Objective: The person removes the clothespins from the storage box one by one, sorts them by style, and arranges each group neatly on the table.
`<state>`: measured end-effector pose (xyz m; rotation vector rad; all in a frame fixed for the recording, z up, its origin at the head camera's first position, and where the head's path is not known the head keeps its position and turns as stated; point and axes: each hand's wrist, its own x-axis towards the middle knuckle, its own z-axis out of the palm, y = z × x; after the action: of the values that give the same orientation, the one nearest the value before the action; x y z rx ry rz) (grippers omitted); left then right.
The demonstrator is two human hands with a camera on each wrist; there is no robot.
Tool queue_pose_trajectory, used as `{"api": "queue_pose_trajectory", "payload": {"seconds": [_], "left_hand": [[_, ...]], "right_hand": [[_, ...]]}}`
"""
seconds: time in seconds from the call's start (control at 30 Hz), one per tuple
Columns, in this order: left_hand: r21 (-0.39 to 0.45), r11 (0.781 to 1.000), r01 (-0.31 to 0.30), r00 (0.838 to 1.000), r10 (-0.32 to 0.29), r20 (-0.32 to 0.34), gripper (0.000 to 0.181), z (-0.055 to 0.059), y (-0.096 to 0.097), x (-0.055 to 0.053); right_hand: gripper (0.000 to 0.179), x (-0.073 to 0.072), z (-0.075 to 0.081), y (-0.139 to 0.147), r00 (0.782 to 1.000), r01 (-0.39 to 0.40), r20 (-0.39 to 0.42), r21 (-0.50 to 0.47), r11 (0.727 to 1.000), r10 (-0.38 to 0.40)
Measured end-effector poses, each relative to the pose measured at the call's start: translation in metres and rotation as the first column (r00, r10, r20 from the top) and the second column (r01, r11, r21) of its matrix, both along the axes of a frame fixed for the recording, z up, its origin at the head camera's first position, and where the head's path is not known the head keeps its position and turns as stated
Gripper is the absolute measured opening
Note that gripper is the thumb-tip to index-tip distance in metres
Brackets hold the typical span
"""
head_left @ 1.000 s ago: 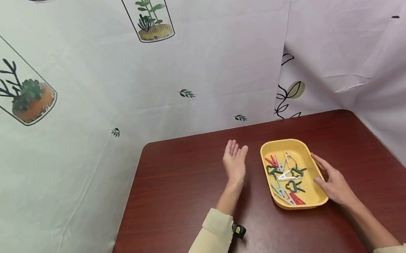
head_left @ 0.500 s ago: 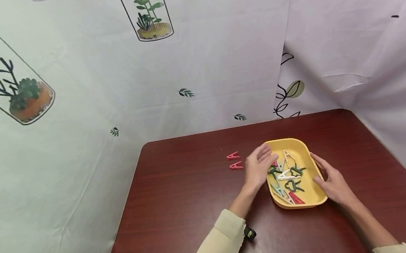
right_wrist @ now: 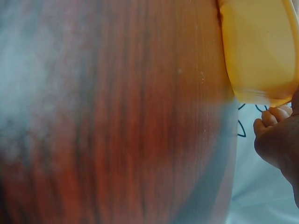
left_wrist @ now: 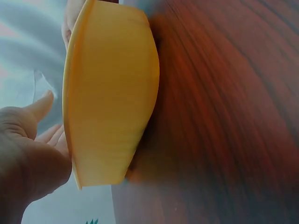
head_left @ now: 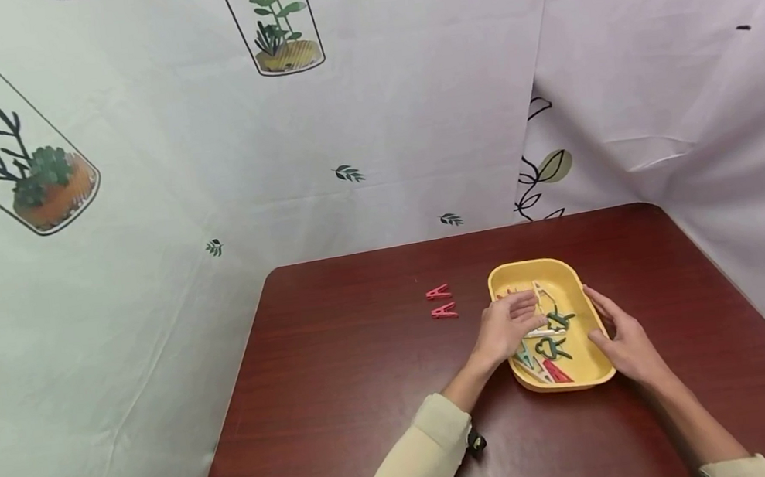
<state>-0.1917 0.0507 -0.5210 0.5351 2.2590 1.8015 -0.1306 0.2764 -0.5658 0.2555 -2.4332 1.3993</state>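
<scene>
A yellow plastic tray on the table holds several clothespins and clips. Over its left side reaches my left hand, fingers stretched out and thumb apart, covering some of the contents. The left wrist view shows this hand at the tray's rim with the thumb raised. My right hand grips the right rim, thumb inside and fingers outside. Still visible in the tray are a dark green clip, a red clothespin and a white clothespin.
Two red clothespins, a farther one and a nearer one, lie left of the tray on the dark red wooden table. Behind the table hangs a white cloth printed with plants.
My left hand has moved right, from beside the tray to over its left part, uncovering the two red clothespins on the table. The right hand keeps its place on the rim.
</scene>
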Motion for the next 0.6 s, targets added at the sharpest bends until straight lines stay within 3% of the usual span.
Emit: {"api": "queue_pose_trajectory", "payload": {"seconds": [0.23, 0.43, 0.6], "left_hand": [[-0.182, 0.973, 0.14, 0.987, -0.151, -0.049, 0.043, 0.0006, -0.0036, -0.0044], [-0.305, 0.923, 0.234, 0.961, -0.267, -0.073, 0.038, 0.0042, -0.0047, -0.0066], [-0.408, 0.877, 0.255, 0.944, -0.318, -0.092, 0.035, 0.0068, -0.0039, -0.0057]], "right_hand": [[0.077, -0.0006, -0.0003, -0.0004, 1.0, -0.016, -0.008, -0.018, 1.0, 0.016], [0.077, -0.0002, -0.0002, -0.0007, 1.0, -0.02, -0.019, -0.018, 1.0, 0.019], [0.077, 0.0003, 0.0001, -0.0004, 1.0, -0.015, -0.017, -0.014, 1.0, 0.015]]}}
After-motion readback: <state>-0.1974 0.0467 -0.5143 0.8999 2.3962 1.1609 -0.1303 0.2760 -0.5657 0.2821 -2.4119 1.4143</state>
